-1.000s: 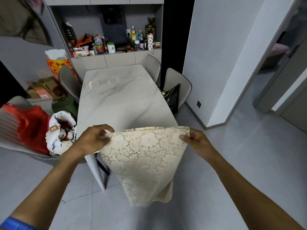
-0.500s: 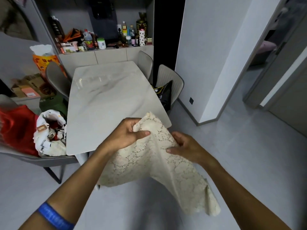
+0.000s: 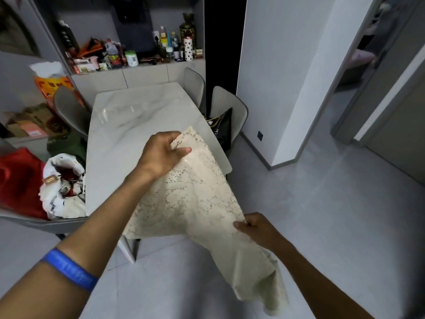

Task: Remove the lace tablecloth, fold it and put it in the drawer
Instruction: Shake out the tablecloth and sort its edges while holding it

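The cream lace tablecloth [image 3: 195,199] is off the table, partly folded and held in the air in front of me. My left hand [image 3: 162,153] grips its gathered upper corners above the near end of the white marble table [image 3: 128,134]. My right hand [image 3: 257,229] pinches the cloth's right edge lower down, over the floor. A loose end of the cloth hangs down past my right wrist. No drawer is plainly visible.
Grey chairs [image 3: 227,109] flank the table; the near left one holds a red cloth [image 3: 18,180] and a white bundle [image 3: 62,187]. A cluttered shelf [image 3: 128,58] with cabinet fronts below stands behind the table. Open grey floor [image 3: 322,226] lies to the right, toward a doorway.
My hands first held the cloth spread apart by its top edge. The left hand then gathered both corners, and the right hand slid down the cloth's edge to a lower point.
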`<action>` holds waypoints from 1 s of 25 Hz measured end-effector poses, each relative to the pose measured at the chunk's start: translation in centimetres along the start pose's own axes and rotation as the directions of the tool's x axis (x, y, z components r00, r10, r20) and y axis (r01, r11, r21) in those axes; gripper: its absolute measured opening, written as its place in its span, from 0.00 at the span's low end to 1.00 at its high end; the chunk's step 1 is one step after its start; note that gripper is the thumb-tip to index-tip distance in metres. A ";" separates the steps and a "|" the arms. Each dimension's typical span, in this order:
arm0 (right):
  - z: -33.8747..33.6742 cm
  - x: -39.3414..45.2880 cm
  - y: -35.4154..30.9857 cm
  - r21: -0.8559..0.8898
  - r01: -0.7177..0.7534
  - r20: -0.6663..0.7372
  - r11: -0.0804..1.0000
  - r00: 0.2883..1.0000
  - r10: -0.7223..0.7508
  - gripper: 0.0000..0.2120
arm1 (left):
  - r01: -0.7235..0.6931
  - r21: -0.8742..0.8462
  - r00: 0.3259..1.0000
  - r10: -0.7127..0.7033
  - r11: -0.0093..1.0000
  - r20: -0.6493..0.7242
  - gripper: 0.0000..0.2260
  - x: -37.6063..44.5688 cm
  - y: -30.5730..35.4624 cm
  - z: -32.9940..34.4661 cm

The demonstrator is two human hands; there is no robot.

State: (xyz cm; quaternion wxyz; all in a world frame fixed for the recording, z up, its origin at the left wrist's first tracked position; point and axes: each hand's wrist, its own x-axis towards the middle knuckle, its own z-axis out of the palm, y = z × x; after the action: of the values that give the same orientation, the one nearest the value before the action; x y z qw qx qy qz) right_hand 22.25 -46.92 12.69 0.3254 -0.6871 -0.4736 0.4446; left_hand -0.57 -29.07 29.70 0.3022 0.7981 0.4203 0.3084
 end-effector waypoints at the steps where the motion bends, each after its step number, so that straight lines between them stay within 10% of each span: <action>1: 1.2 0.2 -0.5 0.081 -0.041 -0.034 0.996 0.998 0.043 0.18 | 0.033 0.235 0.992 -0.003 0.971 -0.125 0.14 0.2 0.2 0.9; 5: 3.0 2.3 -3.8 0.605 -0.219 -0.145 0.766 0.915 0.377 0.11 | 0.021 0.243 0.918 0.077 0.970 -0.388 0.22 -6.2 -1.1 6.2; 8: 2.9 3.2 -6.8 0.778 -0.230 -0.054 0.585 0.903 0.427 0.06 | 0.112 -0.056 0.993 -0.109 0.992 0.045 0.19 -15.5 -3.8 12.9; 11: 2.2 3.7 -8.9 0.850 -0.174 -0.087 0.498 0.885 0.458 0.09 | 0.453 -0.101 0.813 -0.363 0.886 0.456 0.39 -20.8 -6.0 17.4; 16: -0.1 3.3 -8.1 0.904 -0.121 -0.147 0.410 0.813 0.564 0.03 | 0.425 0.075 0.841 -0.424 0.902 0.337 0.19 -21.6 -9.7 17.1; 25: -4.1 2.1 -6.5 0.986 0.085 -0.156 0.140 0.742 0.652 0.17 | 0.178 0.621 0.950 -0.297 0.763 0.093 0.18 -22.0 -12.6 13.5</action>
State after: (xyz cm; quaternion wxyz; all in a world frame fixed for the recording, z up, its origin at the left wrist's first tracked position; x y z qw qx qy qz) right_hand 24.05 -42.85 19.27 0.7034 -0.5029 0.1845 0.4672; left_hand -6.65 -45.06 6.68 0.1056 0.8175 0.5647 0.0411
